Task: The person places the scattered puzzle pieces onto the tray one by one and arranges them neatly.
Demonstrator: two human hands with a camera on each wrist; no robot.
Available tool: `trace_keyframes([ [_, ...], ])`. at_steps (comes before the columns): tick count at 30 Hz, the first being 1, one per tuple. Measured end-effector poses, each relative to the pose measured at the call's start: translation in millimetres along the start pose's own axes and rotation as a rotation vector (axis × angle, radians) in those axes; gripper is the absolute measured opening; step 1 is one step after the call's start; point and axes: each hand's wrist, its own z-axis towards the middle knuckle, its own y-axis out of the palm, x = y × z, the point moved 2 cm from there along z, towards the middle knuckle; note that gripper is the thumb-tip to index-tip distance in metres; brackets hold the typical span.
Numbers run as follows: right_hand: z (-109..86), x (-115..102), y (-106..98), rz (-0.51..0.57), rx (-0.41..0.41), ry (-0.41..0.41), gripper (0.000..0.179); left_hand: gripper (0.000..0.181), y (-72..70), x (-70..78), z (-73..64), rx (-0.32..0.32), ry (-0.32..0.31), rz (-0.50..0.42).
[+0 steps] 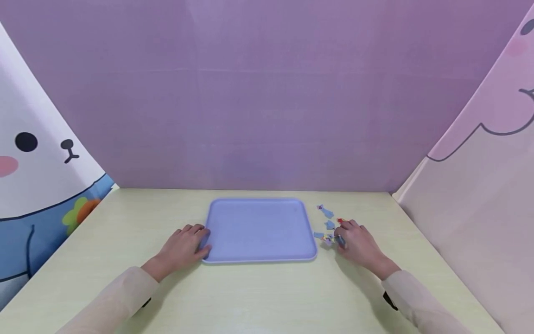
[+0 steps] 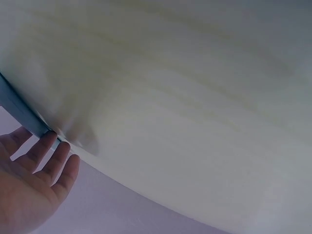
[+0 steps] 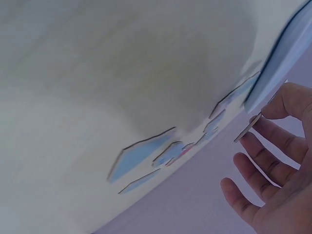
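Observation:
A blue-lilac rectangular tray (image 1: 260, 229) lies flat on the pale tabletop. My left hand (image 1: 183, 247) rests at its left edge, fingertips touching the rim; in the left wrist view the fingers (image 2: 58, 161) are fairly straight and spread. To the right of the tray, my right hand (image 1: 360, 246) is over a cluster of small flat printed puzzle pieces. Between thumb and forefinger it pinches one thin puzzle piece (image 3: 248, 127), seen nearly edge-on in the right wrist view. A blue puzzle piece (image 1: 326, 211) lies behind the others. The hand partly covers some of them.
Close to the tray's right side lies a blue puzzle piece (image 1: 319, 235); a red one (image 1: 340, 220) is beside the right hand. A purple wall panel (image 1: 258, 116) rises behind the table (image 1: 267, 297), with printed cloth panels on both sides.

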Motion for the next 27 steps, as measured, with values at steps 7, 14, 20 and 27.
trace_keyframes([
  [7, 12.9, -3.0, 3.3, 0.001, 0.007, -0.030, 0.023, 0.045, 0.3, 0.4, 1.1, -0.004, -0.005, 0.000],
  [14, 25.9, -14.9, 7.2, 0.026, -0.001, -0.049, 0.020, 0.044, 0.3, -0.4, 0.7, -0.001, 0.002, 0.005],
  [20, 38.0, -26.6, 12.2, 0.044, 0.009, -0.079, 0.016, 0.044, -1.2, -0.6, -0.8, -0.005, -0.005, 0.009],
  [27, 52.5, -38.2, 19.7, 0.065, -0.039, -0.079, 0.017, 0.045, 0.0, -2.8, -1.5, -0.011, -0.010, 0.014],
])
